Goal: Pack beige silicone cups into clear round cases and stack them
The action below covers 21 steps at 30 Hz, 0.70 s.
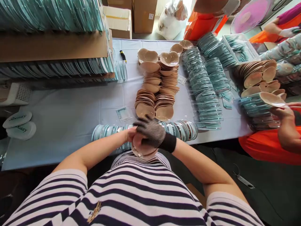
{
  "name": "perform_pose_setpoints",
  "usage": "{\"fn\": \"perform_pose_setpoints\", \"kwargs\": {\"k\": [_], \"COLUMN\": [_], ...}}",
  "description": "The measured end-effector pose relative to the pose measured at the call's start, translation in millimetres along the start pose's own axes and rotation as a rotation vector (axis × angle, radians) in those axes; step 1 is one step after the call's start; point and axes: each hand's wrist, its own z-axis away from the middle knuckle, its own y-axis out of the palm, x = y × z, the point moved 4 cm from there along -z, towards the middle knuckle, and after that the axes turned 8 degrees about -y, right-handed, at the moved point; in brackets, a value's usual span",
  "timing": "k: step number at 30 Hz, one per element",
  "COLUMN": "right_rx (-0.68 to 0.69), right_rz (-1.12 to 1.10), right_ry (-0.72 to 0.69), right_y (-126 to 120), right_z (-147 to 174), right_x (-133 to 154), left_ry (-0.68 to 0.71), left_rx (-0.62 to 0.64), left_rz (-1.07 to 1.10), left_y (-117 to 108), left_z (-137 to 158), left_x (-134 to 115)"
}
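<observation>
Close to my body, a beige stick-on bra (144, 150) is between my two hands, its cup facing up. My bare left hand (130, 134) grips its left edge, with the fingertips partly hidden. My right hand (151, 131), in a dark knitted glove, wraps over the top of the cup, its fingers slightly blurred. Just behind my hands, a row of round clear packs (183, 130) lies along the table's front edge. Beyond it stand nested stacks of beige bra cups (164, 111).
Long rows of clear packs (203, 91) lie to the right, near a white basket (254, 51). Boxes of packs (54, 47) rise at the back left. A black-and-yellow cutter (122, 56) lies beside them. A co-worker's hand (283, 113) holds a cup at far right.
</observation>
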Motion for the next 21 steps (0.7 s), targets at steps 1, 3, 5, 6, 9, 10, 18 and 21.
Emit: {"fn": "perform_pose_setpoints", "kwargs": {"k": [1, 3, 5, 6, 9, 10, 18, 21], "right_rx": [-0.098, -0.231, -0.182, -0.129, 0.009, 0.041, -0.166, 0.015], "right_rz": [0.024, -0.009, -0.127, -0.168, -0.134, -0.105, -0.373, -0.047], "right_ry": [0.054, 0.241, 0.384, 0.424, 0.451, 0.442, 0.319, 0.342], "right_y": [-4.2, -3.3, 13.6, 24.2, 48.2, 52.6, 51.3, 65.1], "right_z": [10.0, 31.0, 43.5, 45.5, 38.0, 32.7, -61.9, -119.3], "right_x": [-14.6, -46.4, -69.5, -75.8, -81.0, -81.2, -118.4, -132.6], "left_ry": [-0.027, -0.104, -0.224, -0.277, -0.327, -0.301, -0.26, -0.313], "left_rx": [0.119, 0.365, 0.504, 0.516, 0.471, 0.427, -0.012, 0.039], "left_rz": [0.189, 0.703, 1.111, 1.205, 1.302, 1.31, 1.381, 1.547], "left_y": [5.3, 15.3, 22.0, 24.0, 27.2, 27.1, 19.4, 19.6], "left_z": [4.7, 13.2, 18.7, 20.3, 23.9, 24.9, 49.9, 69.4], "left_x": [0.8, 1.2, 1.4, 2.1, 3.0, 3.4, 46.6, 70.1]}}
